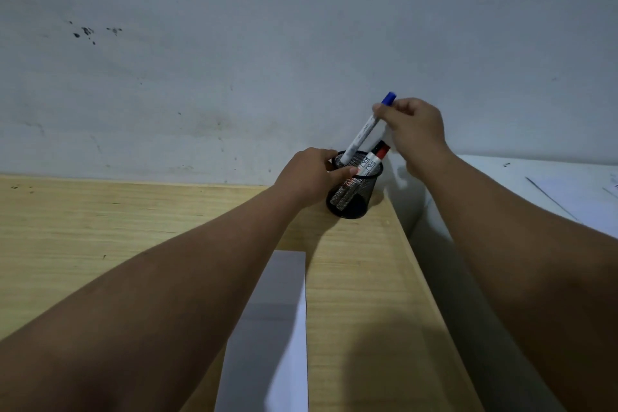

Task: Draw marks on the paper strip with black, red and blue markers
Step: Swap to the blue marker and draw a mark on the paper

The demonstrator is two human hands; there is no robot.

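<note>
Right hand (413, 125) pinches blue marker (366, 129) above cup (354, 191); left hand (309, 174) grips cup rim. Move marker straight along its axis.

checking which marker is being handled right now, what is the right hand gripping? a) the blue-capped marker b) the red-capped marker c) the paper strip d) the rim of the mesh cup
a: the right hand pinches the blue-capped marker near its cap, its lower end still inside the mesh cup, while the left hand holds the cup's rim and the red-capped marker stands in the cup.
</note>
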